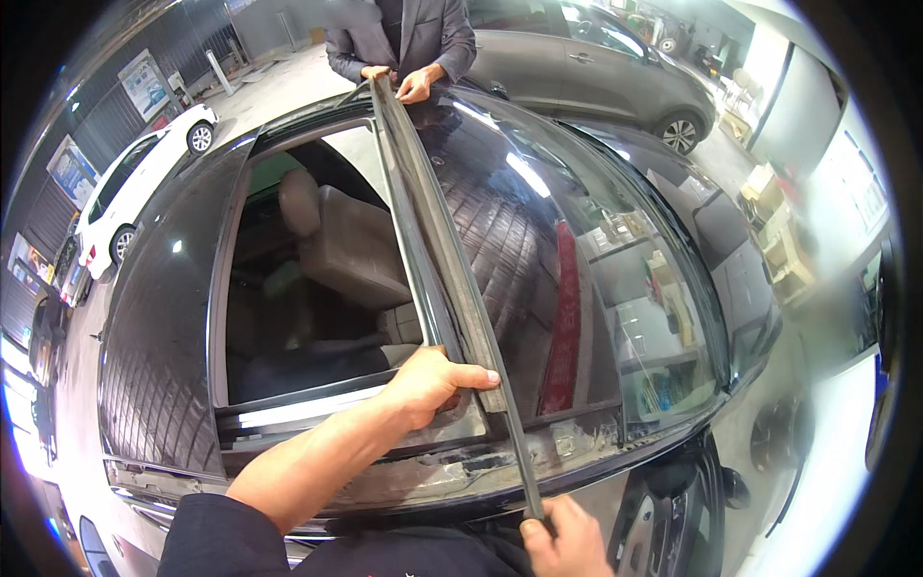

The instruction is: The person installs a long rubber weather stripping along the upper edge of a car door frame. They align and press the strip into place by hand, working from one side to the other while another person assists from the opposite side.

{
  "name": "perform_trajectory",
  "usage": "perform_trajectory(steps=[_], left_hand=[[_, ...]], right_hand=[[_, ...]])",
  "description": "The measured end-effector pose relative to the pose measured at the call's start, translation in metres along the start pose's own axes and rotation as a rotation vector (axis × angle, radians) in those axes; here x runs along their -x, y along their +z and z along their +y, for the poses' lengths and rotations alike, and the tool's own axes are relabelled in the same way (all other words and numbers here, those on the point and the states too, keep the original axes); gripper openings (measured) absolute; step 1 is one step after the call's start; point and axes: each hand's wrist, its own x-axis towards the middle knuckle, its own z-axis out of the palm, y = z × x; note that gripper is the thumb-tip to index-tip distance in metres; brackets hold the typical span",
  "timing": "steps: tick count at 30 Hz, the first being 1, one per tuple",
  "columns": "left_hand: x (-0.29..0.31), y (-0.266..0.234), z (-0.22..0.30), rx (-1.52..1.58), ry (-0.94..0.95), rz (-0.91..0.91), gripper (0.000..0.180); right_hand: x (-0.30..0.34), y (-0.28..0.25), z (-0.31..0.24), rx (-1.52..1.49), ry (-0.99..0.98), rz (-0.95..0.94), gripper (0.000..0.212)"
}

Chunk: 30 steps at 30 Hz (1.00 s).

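Observation:
A long grey fabric-like strip [452, 279] with a thin dark bar [514, 444] along its right edge spans the car roof [452, 154], just right of the open sunroof hole. My left hand [433, 385] is closed round the near part of the strip, its thumb pressed on top. My right hand [564, 540], at the lower edge, grips the near end of the bar. Across the car, a co-worker's two hands [413, 85] touch the strip's far end. Whether strip and bar are joined I cannot tell.
Through the hole a beige seat [351, 236] shows. The windshield [663, 327] is on the right, and the near door [663, 500] stands ajar. A grey car [596, 72] is parked beyond, a white car [144, 183] at left. Shelving with boxes [784, 240] stands at right.

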Motion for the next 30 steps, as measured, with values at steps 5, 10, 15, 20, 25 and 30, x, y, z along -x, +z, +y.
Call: perform_trajectory(steps=[5, 10, 15, 20, 25, 30], left_hand=[[0.010, 0.002, 0.009, -0.030, 0.002, 0.055, 0.037], [0.003, 0.001, 0.007, -0.016, 0.027, 0.048, 0.033], [0.003, 0.003, 0.007, 0.034, 0.024, 0.008, 0.025], [0.004, 0.004, 0.005, 0.037, 0.007, -0.005, 0.024], [0.009, 0.003, 0.005, 0.033, 0.006, -0.002, 0.021], [-0.016, 0.004, -0.011, 0.033, 0.060, -0.053, 0.020]], right_hand=[[-0.066, 0.002, 0.009, -0.034, 0.213, -0.309, 0.027], [-0.053, 0.011, 0.016, 0.185, -0.028, -0.225, 0.027], [0.000, -0.001, 0.018, 0.121, -0.079, -0.192, 0.016], [0.097, -0.020, 0.045, 0.361, -0.126, -0.340, 0.011], [0.137, -0.062, 0.039, -0.261, 0.678, -0.624, 0.014], [0.019, -0.037, 0.021, -0.581, 0.619, -0.468, 0.031]])
